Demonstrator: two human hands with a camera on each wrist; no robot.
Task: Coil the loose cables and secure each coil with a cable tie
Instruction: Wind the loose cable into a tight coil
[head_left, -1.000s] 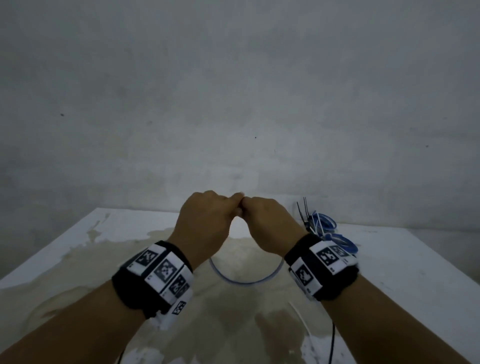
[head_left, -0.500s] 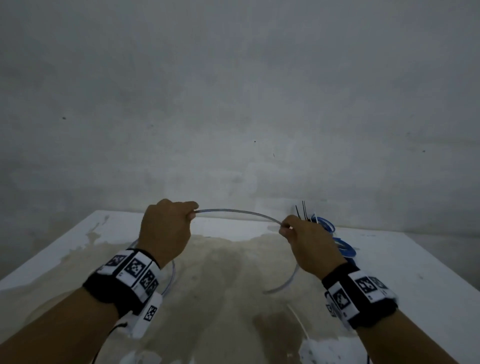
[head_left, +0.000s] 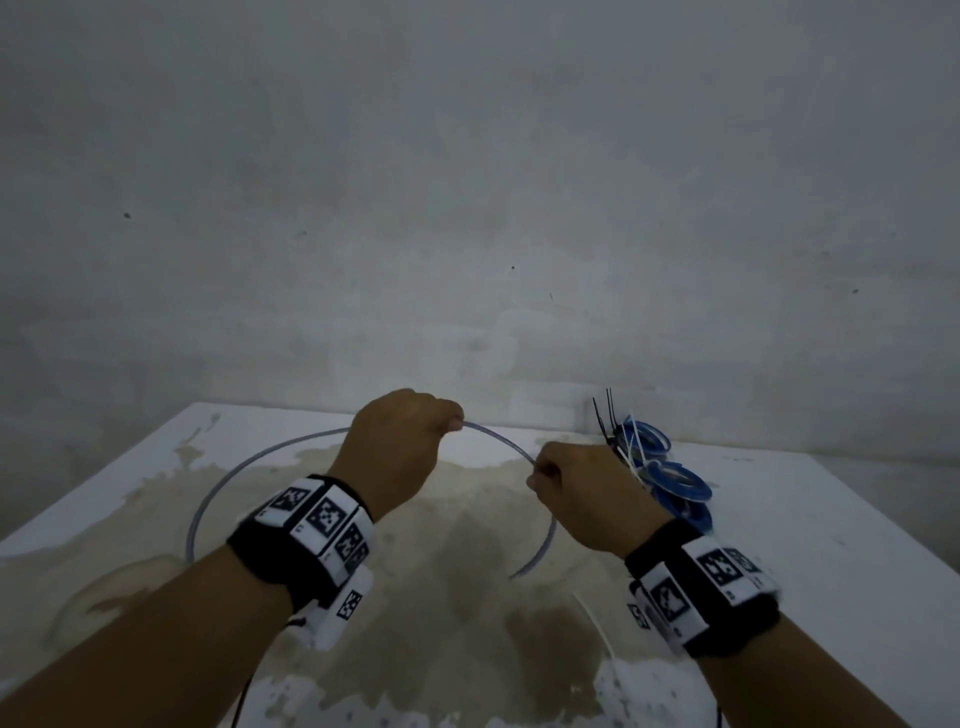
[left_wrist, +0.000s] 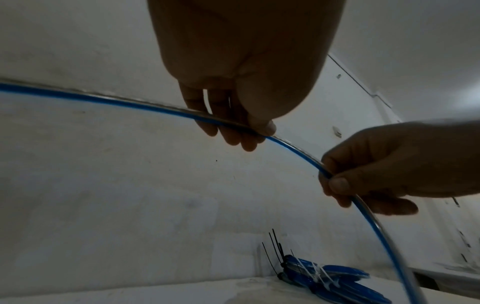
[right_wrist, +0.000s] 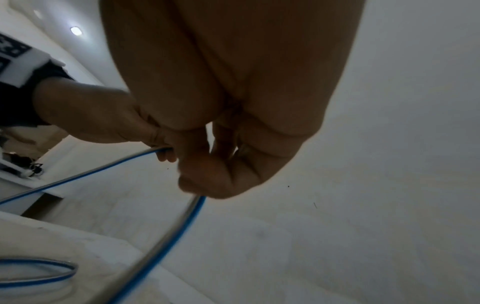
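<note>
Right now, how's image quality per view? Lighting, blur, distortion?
Head view: dim and flat, the table edges bowed by the wide lens, the blue cable looking grey. Left wrist view: left hand a dark close mass, cable sharp. Right wrist view: right hand dark, the cable's lower run smeared.

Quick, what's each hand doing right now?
Left hand: pinching the blue cable.
Right hand: gripping the same cable further along.
</note>
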